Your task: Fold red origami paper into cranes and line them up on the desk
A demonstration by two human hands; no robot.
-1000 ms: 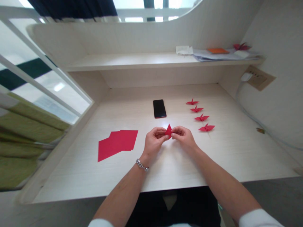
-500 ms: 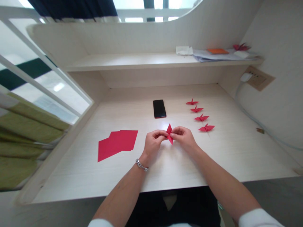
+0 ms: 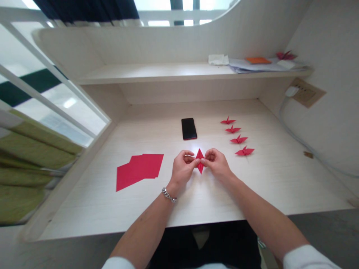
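A red folded paper (image 3: 200,154), diamond-shaped with pointed ends toward and away from me, is pinched between both hands just above the desk. My left hand (image 3: 183,166) grips its left side, thumb on the front face. On the right side, my right hand (image 3: 217,163) presses with its thumb close to the other thumb. The fingertips behind the paper are partly hidden. Several finished red paper cranes (image 3: 238,139) stand in a slanting row to the right. Overlapping red paper sheets (image 3: 140,167) lie flat on the left.
A black phone (image 3: 189,129) lies beyond my hands on the pale desk (image 3: 157,123). The shelf (image 3: 157,71) above carries papers, an orange piece (image 3: 258,60) and another red folded paper (image 3: 286,55). A white cable (image 3: 297,138) runs from the wall socket (image 3: 307,92) along the right side.
The folded paper has turned from a slight tilt to upright and shows its face more fully. Both thumbs have come together at its middle, and the left fingers have curled.
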